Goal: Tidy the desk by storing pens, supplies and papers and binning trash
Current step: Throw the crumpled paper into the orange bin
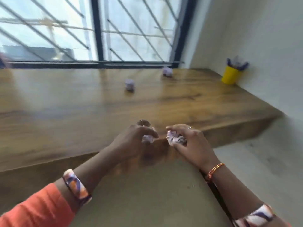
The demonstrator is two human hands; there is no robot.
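Over the near edge of the wooden desk [82, 115], both hands sit close together, each with a crumpled paper wad. Left hand [131, 141]: fingers curled down over a small pale wad [147, 138], thumb and fingertips closed around it; most of that wad is hidden by the fingers. Right hand [188, 141]: fingers curled around a bigger crumpled paper ball [176, 139], white with purple marks, held between thumb and fingers; ring visible on one finger. The two hands are near each other but not touching, gap between them right at the desk edge. Two more crumpled balls lie on the desk top, well apart from the hands: one mid-desk [129, 85], another further back near the window frame [167, 72]. Yellow pen cup [230, 77] stands upright in the far right corner of the desk against the wall, with purple-capped pens [237, 63] sticking out; pen count can't be made out, too blurred. Left forearm has an orange sleeve [32, 208] and a patterned bangle [77, 185]; right wrist has an orange-red thread bracelet [214, 169], plus another patterned bangle [255, 217] lower on the forearm. Barred window [98, 30] runs behind the desk. Grey floor [147, 194] below the hands. Whole frame is motion-blurred, so fine detail on the wads is soft.
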